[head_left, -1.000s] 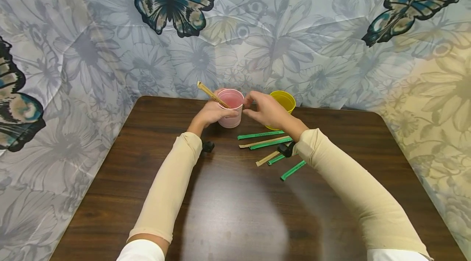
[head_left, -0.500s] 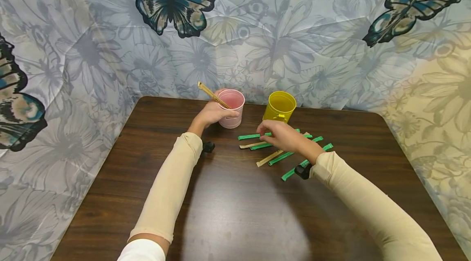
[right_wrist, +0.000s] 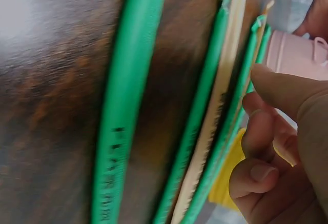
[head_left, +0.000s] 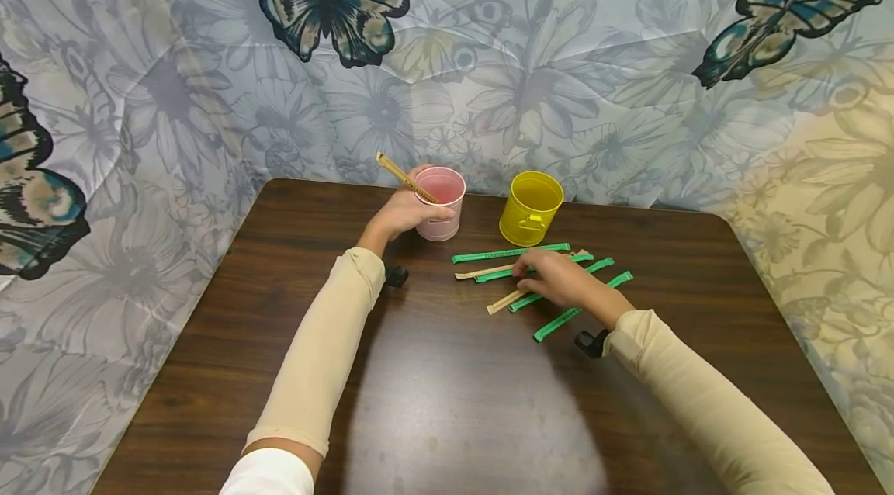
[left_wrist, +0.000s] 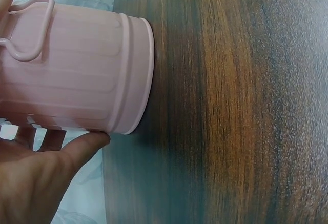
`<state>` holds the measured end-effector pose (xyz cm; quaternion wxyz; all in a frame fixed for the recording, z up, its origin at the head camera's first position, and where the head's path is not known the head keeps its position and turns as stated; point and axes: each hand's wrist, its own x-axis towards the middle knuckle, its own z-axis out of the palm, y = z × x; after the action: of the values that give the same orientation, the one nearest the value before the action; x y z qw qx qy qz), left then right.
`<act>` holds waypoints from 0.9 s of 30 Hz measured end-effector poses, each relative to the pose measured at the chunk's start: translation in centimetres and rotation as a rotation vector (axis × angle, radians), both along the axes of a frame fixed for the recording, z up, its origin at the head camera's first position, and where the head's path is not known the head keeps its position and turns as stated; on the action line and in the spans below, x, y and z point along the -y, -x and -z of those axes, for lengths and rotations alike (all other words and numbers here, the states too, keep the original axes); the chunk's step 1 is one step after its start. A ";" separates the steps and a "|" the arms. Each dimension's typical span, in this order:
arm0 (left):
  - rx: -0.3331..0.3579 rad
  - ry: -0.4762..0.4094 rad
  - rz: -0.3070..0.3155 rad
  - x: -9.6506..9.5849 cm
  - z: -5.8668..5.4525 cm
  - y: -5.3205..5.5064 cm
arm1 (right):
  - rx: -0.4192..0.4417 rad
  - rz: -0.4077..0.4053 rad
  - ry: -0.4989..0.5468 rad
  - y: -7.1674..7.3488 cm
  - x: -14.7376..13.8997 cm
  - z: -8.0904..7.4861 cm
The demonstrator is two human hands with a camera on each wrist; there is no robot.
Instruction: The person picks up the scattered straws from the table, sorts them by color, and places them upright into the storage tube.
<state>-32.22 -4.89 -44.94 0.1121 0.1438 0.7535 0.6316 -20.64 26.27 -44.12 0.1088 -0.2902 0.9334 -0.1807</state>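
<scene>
So, left hand (head_left: 401,214) grips pink cup (head_left: 441,228), right hand (head_left: 561,280) narrow over sticks (head_left: 489,255); picking step probably, needs one-stick pinch next.

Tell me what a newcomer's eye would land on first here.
Probably the large blue butterflies on the cloth behind the table. Next come the yellow bucket near the far edge and, to its left, the pink bucket held by the left hand, a tan stick poking out. Before the yellow bucket, green and tan sticks lie spread below the right hand.
</scene>
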 end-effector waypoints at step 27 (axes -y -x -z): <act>-0.009 -0.016 0.013 0.0 0.0 -0.1 | -0.078 -0.027 0.003 -0.4 -1.0 2.0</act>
<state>-32.11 -4.91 -44.93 0.1117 0.1521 0.7480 0.6363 -20.21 27.32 -46.09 0.0744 -0.3095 0.9327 -0.1695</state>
